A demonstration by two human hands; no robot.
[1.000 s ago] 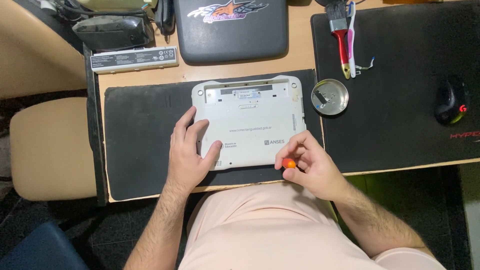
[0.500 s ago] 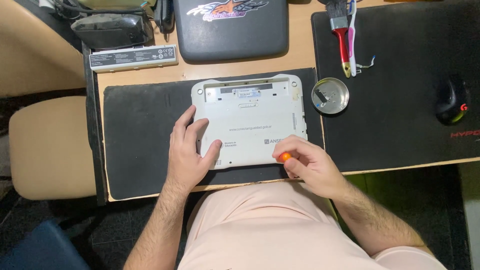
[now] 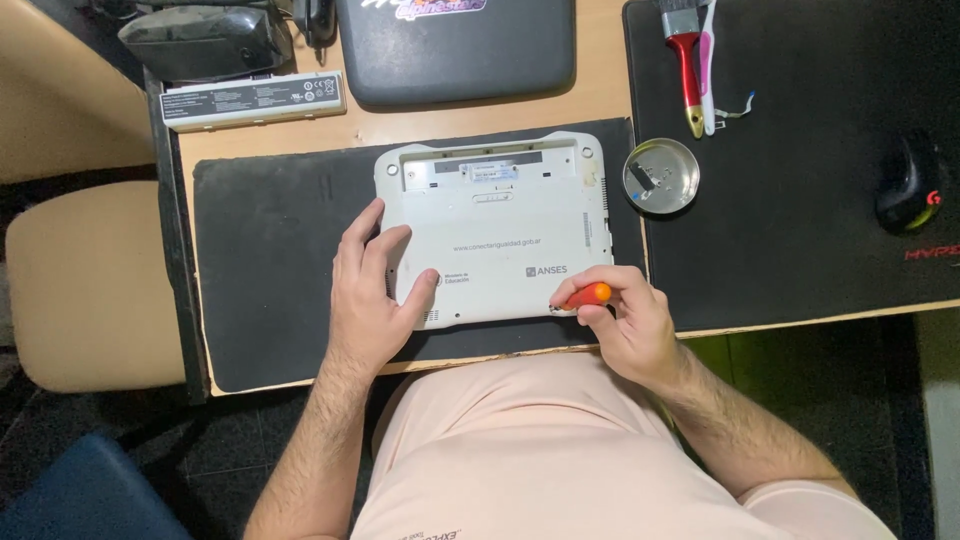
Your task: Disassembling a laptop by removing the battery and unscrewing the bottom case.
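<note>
Wooden surface with a black mat [image 3: 270, 250] carries an upturned white laptop [image 3: 495, 230], the left hand [image 3: 370, 290] lying flat on it while right hand [image 3: 625, 320] fingers pinch an orange screwdriver [image 3: 588, 296] at its near edge, where slipping could scratch plastic.

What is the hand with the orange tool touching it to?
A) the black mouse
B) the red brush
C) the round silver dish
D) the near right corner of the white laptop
D: the right hand holds the orange-handled screwdriver with its tip at the near right corner of the upturned white laptop, while the left hand lies flat on the laptop's left side.
</note>
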